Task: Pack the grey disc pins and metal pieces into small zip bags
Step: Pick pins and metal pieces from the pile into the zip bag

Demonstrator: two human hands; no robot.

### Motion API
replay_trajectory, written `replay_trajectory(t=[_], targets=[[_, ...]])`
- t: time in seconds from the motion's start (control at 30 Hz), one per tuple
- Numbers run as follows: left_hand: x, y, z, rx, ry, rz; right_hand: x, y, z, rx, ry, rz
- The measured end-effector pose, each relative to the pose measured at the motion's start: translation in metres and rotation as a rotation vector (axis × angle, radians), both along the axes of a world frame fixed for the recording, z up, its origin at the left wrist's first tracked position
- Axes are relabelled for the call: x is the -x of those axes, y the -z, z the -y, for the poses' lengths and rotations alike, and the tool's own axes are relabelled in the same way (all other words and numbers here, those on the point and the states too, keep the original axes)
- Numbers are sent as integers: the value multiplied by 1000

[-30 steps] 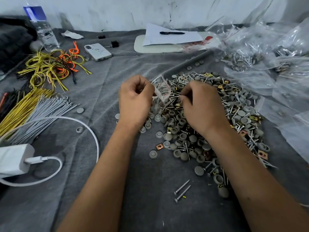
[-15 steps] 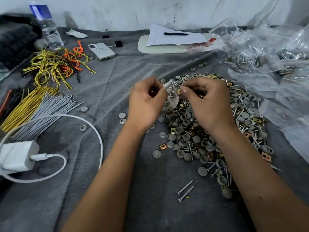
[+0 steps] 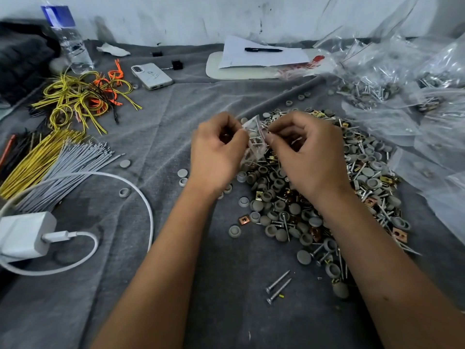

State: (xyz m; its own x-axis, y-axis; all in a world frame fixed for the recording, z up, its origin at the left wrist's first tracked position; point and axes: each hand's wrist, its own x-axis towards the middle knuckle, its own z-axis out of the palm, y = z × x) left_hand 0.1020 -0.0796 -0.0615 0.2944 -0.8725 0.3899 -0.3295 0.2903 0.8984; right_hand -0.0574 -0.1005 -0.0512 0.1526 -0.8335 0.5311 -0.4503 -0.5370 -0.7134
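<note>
You hold the small zip bag [image 3: 254, 139] between your two hands, lifted just above the near-left edge of the pile of grey disc pins and metal pieces [image 3: 324, 187]; your left hand [image 3: 216, 152] has its fingers curled and pinches the bag's left edge, and your right hand [image 3: 309, 152] is curled likewise, thumb and forefinger nipping the bag's right side near the top; whether either hand also keeps loose parts in its palm, you cannot tell from here. The bag lies between the two hands, touching both, its long axis running upright and tilted a little, mouth end away from you; neither hand is nearer, so the coming move seems to turn on the pinch along that top strip, probably pressing the seal closed. The bag is clear and crinkled, with a thin red line near its mouth, and through it show pale shanks and grey heads, so it looks already loaded. The pile lies directly beneath and to the right of the bag; beyond the pile, further right, a heap of clear plastic bags [image 3: 402, 79] holds similar screws and discs; two loose screws [image 3: 278, 287] lie on the grey cloth [image 3: 176, 117] on the near side of the pile.
</note>
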Motion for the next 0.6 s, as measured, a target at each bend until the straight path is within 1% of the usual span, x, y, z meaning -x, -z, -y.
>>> replay_trajectory(t=[0.07,0.13,0.17,0.23,0.3,0.43,0.53,0.6], targets=[[-2,-1,1,3,-42,-59,2,-1,0,16,-17,-5],[-4,-2,1,3,-67,-115,5,-2,0,-3,-126,-82],[-4,-2,2,2,-82,-137,7,-2,0,-29,-204,-169],[-4,-2,3,-2,-106,-182,9,-1,0,-77,-338,-416],[-4,-2,3,-7,-107,-199,9,0,-1,-109,-412,-596],[-4,-2,2,-6,-90,-201,10,-4,-4,-185,-446,-694],[-5,-2,2,-8,-91,-205,12,-6,-5,-216,-425,-770],[-5,-1,3,-8,-94,-203,13,-8,-5,-236,-407,-785]])
